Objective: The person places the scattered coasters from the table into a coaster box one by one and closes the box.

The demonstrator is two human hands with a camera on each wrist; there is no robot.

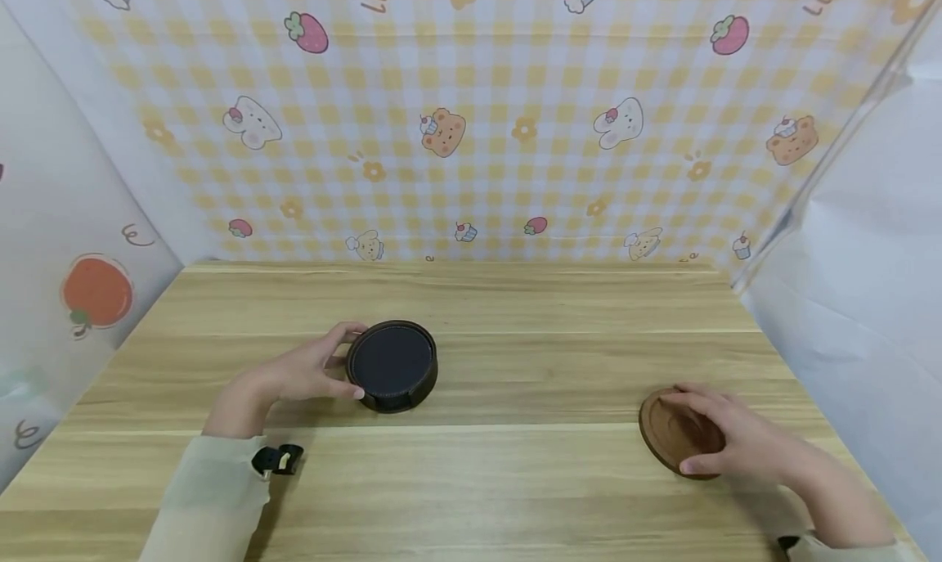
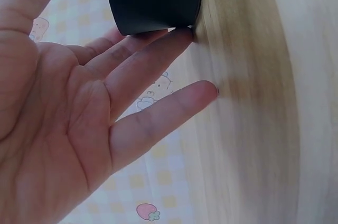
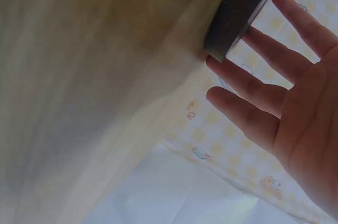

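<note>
On the left half of the table, a round black coaster holder (image 1: 401, 399) stands with a black coaster (image 1: 392, 359) showing in its top. My left hand (image 1: 305, 371) grips its left side, thumb at the front and fingers toward the back. In the left wrist view, fingertips meet the dark wall of the holder (image 2: 153, 2), and the little finger sticks out free. Far to the right, my right hand (image 1: 751, 439) holds a round brown wooden coaster (image 1: 666, 435) between thumb and fingers, partly covering it. Its dark edge (image 3: 237, 15) meets the fingertips in the right wrist view.
The wood-grain table (image 1: 515, 480) runs back to a yellow checked cloth (image 1: 500, 79) printed with cartoon figures. White sheets (image 1: 876, 259) hang along the sides. A black strap (image 1: 278, 460) circles my left sleeve's cuff.
</note>
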